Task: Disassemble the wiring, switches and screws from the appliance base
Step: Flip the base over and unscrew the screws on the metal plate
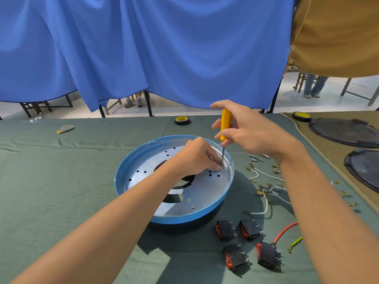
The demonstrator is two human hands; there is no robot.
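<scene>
Appliance base point(184, 219) at frame centre on the table point(61, 191). Screwdriver point(225, 128) upright over the base's right inner edge, left hand point(196, 158) pinching at its tip, right hand point(250, 130) on the handle. Four switches point(225, 230) at lower right, before the base. Loose wires point(258, 212) lie right of it, a tape roll point(182, 120) behind it, and two lids point(344, 132) at the far right.

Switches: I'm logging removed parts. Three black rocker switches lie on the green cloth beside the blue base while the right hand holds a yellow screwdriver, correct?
Not three: the head view shows four black rocker switches. They do lie on the green cloth beside the blue base while the right hand holds a yellow screwdriver.
</scene>
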